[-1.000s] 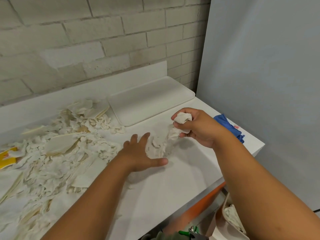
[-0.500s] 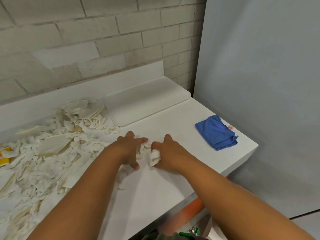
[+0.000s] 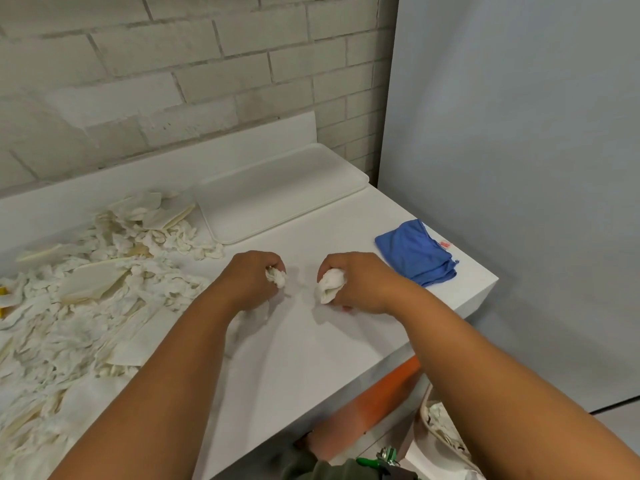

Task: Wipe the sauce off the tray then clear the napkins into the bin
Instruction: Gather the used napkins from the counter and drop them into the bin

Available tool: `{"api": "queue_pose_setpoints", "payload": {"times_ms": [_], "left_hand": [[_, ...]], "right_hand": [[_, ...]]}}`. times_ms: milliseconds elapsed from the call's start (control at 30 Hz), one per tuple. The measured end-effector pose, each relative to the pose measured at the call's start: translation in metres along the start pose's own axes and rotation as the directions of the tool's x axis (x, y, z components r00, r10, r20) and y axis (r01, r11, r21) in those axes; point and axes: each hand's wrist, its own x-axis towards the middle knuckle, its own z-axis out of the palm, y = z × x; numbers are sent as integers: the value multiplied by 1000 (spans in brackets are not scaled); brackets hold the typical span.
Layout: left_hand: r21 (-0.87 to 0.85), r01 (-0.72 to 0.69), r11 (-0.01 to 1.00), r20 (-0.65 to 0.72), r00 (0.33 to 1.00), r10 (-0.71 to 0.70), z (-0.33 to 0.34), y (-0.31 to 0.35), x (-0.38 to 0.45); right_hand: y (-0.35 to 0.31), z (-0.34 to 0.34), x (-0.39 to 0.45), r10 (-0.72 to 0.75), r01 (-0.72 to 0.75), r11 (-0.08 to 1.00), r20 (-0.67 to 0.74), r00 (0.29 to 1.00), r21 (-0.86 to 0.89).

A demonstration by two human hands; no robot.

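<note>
The white tray (image 3: pixel 280 195) lies at the back of the white counter (image 3: pixel 311 348), against the low backsplash; I see no sauce on it. My left hand (image 3: pixel 249 278) grips a small crumpled napkin (image 3: pixel 277 277) on the counter in front of the tray. A hand's width to the right, my right hand (image 3: pixel 360 282) grips a larger crumpled napkin wad (image 3: pixel 329 285), also low on the counter. At the lower right, below the counter's edge, stands the bin (image 3: pixel 440 431) with white paper inside.
A big heap of torn white napkins and paper scraps (image 3: pixel 90 289) covers the counter's left half. A folded blue cloth (image 3: pixel 415 252) lies near the right edge. A brick wall stands behind, a grey panel to the right.
My right hand came down from beside the blue cloth to the counter's middle. Both hands closed round napkin wads and have drawn slightly apart.
</note>
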Motion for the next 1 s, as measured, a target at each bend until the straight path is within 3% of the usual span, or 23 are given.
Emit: {"api": "queue_pose_setpoints", "payload": {"times_ms": [167,300,467,633,767,867,933,1000], "left_hand": [[-86,-71,994,-46,997,67,-10,16,3],[-23,-23,999,4,1000,23,-4,30,2],[-382,83,920,13,996,-85,19,64,3],[-430,17,903,-93,994,-63,30,106,7],[-474,-95,876,80,985,150,53,150,-7],[-455,-158,876,305,897,320,93,179,-24],[-402,-191,895,415,833,365,128,190,-28],[-344,-195,918,466,814,348,168,195,-25]], "right_hand": [[16,-42,-38,32,-18,980,-66,997,197],[46,-75,-77,84,-26,943,-159,984,333],[79,-93,-107,167,-68,910,-213,963,408],[102,-93,-130,237,-125,898,-225,945,422],[132,-92,-147,319,-207,876,-203,926,435],[169,-80,-152,434,-326,824,-145,889,464],[199,-66,-152,516,-413,772,-96,851,482],[230,-49,-151,594,-501,724,-58,803,474]]}}
